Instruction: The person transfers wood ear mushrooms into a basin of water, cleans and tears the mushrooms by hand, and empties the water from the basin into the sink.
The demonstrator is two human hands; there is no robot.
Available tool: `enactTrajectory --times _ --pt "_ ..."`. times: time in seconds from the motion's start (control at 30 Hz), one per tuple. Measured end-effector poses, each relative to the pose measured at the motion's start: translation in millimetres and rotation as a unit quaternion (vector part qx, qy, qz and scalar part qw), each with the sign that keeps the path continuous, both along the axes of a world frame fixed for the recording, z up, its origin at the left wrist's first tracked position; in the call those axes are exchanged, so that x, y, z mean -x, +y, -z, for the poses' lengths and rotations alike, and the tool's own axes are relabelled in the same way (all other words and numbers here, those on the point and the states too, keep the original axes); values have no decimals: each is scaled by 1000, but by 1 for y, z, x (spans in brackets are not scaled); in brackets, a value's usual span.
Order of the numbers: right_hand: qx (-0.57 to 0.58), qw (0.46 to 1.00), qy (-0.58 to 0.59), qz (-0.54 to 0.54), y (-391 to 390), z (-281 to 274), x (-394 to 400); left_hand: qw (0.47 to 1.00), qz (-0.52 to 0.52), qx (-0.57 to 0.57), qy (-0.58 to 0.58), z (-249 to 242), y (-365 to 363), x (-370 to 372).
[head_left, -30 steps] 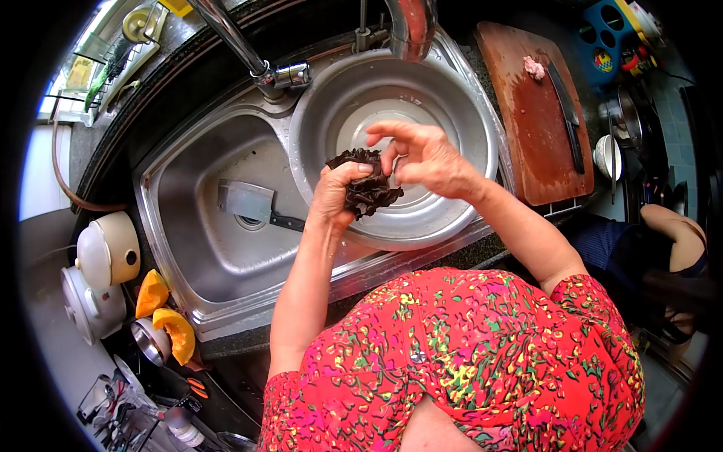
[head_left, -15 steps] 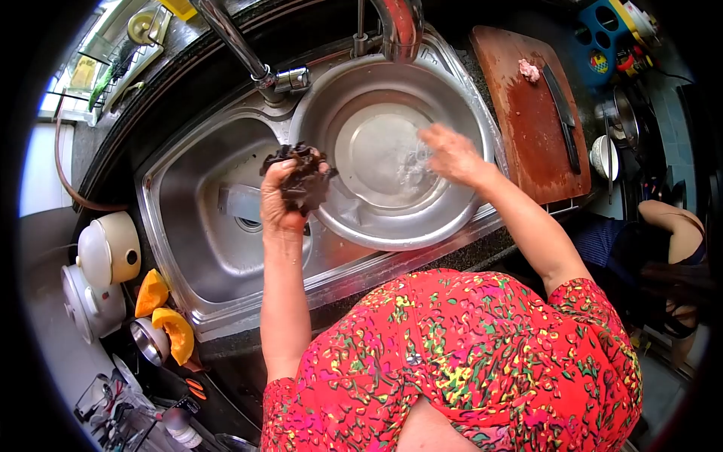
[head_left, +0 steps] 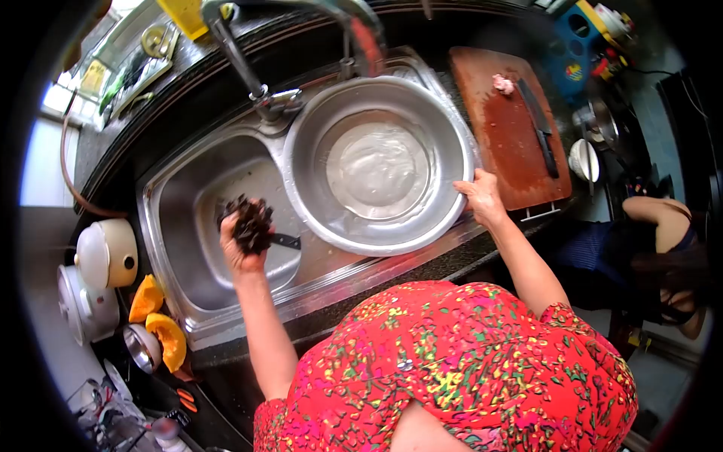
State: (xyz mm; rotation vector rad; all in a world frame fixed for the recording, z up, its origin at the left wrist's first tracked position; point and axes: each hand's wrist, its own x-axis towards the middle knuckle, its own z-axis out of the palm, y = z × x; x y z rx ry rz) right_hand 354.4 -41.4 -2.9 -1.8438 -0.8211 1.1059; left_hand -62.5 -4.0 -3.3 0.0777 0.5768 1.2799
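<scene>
My left hand [head_left: 245, 256] is closed around a dark brown, frilly clump of wood ear mushroom [head_left: 253, 224], held over the left sink bowl [head_left: 184, 264]. A wide metal basin [head_left: 305, 192] sits over the right side of the sink with rippling clear water [head_left: 380, 162] inside. At its right side, my right hand [head_left: 484, 197] grips the basin by the rim, thumb and fingers around the edge. The faucet [head_left: 245, 68] arches above the back of the sink.
Right of the basin lies a wooden cutting board [head_left: 497, 128] with a knife [head_left: 541, 124] and a bit of raw meat [head_left: 503, 83]. Pumpkin pieces [head_left: 167, 340] and a cream pot [head_left: 113, 252] stand at left. Another person's arm [head_left: 659, 218] shows at far right.
My left hand moved left and down with the wood ear, from beside the basin to over the left sink bowl. My right hand left the water and took hold of the basin's rim.
</scene>
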Motion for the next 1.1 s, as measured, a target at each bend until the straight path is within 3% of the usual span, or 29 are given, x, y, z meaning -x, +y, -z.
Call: enactTrajectory --times 0.03,0.2,0.3,0.53,0.77,0.8,0.93,1.1 --pt "-27 994 106 22 -1 3 -2 1000 7 -8 -8 -1 -4 2" --pt "66 984 165 -13 4 -7 2 1000 -31 5 0 0 -26 22" --pt "27 987 152 -36 0 -27 6 999 -49 8 22 -4 -33 27" --pt "58 992 110 -19 -23 -76 19 996 -73 34 34 6 -40 42" --pt "37 992 30 -115 -32 -117 31 996 -60 51 31 48 -28 75" --pt "29 997 23 -70 -33 -117 35 997 -46 56 12 46 -26 76" --pt "29 993 51 -103 -30 -143 71 996 -39 70 29 63 -15 87" --pt "38 986 -36 -158 -15 -162 127 994 -16 101 42 97 7 102"
